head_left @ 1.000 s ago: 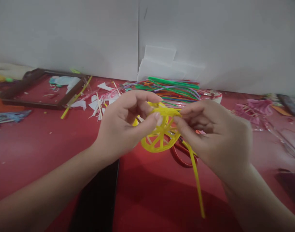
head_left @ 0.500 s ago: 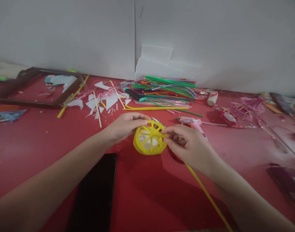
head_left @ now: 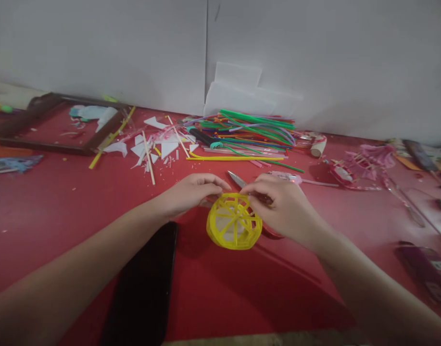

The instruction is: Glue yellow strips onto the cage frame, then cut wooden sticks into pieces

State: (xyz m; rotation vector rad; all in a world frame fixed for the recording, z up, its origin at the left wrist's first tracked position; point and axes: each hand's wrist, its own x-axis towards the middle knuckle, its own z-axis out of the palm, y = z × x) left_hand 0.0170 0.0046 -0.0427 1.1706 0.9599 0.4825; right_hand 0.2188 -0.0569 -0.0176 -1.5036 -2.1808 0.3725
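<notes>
A yellow wheel-shaped frame made of pipe cleaners (head_left: 233, 222), with spokes, rests on the red table (head_left: 61, 211). My left hand (head_left: 193, 191) pinches its upper left rim with curled fingers. My right hand (head_left: 283, 206) pinches its upper right rim, fingers closed. Red-handled scissors (head_left: 242, 181) lie just behind the frame, their blade tip showing between my hands and the handles mostly hidden under my right hand.
A pile of coloured pipe cleaners (head_left: 249, 132) lies at the back, with white paper scraps (head_left: 155, 146) to its left. A dark wooden frame (head_left: 57, 125) sits far left. A black phone (head_left: 143, 288) lies near my left forearm. A pink glue gun (head_left: 288, 178) and pink craft pieces (head_left: 364, 161) are right.
My hands have lowered the yellow frame from mid-air down onto the table. The long loose yellow strand that trailed from my right hand is no longer visible.
</notes>
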